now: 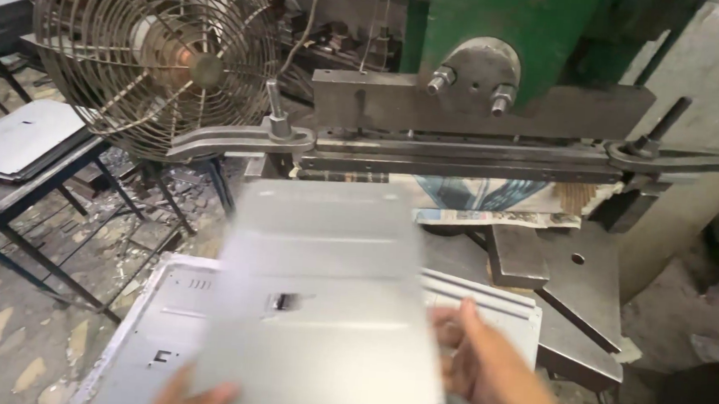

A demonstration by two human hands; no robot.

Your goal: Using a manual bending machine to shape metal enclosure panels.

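I hold a flat grey sheet-metal panel [321,291] with a small rectangular cut-out, blurred by motion, in front of a green press machine [503,36]. My left hand [193,400] grips the panel's near left edge with the thumb on top. My right hand [482,368] holds its right edge, fingers spread along the side. Under the panel lies a stack of similar punched metal panels [161,315]. The far edge of the held panel reaches toward the long dark steel die bar [462,154] of the press.
A round wire-guard fan [156,52] stands at the left of the press. More sheet panels lie on a dark metal-frame table [22,136] at far left. Steel blocks and a plate with a hole [576,261] sit right of the press bed. The floor is littered with scrap.
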